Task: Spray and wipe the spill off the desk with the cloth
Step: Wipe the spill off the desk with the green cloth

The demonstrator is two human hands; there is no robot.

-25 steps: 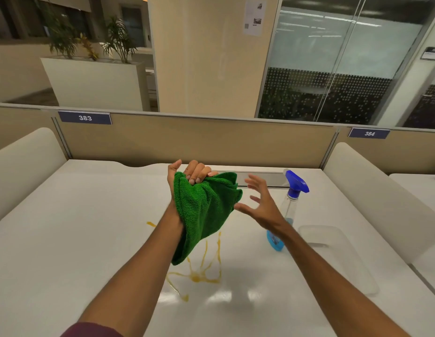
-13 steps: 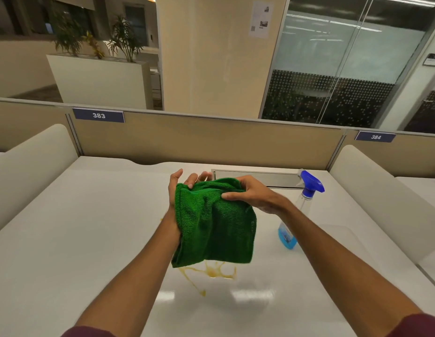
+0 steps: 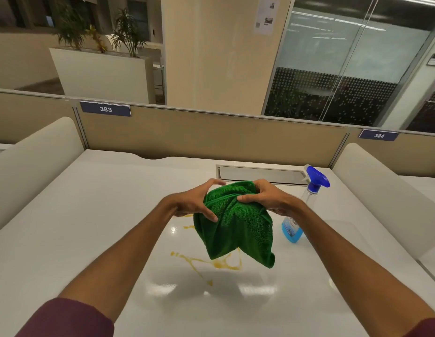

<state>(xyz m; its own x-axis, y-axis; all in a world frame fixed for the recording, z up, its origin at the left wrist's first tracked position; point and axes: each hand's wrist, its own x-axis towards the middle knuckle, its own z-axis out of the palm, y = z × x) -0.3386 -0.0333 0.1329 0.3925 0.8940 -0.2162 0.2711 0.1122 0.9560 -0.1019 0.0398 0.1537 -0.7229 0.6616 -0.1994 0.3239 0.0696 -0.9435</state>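
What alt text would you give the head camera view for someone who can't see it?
Both hands, the left hand and the right hand, hold a bunched green cloth above a yellow spill on a white desk. A spray bottle with a blue nozzle stands to the right.

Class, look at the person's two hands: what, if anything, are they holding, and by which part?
Both the left hand and right hand grip the green cloth at its bunched top; the rest hangs above the spill.
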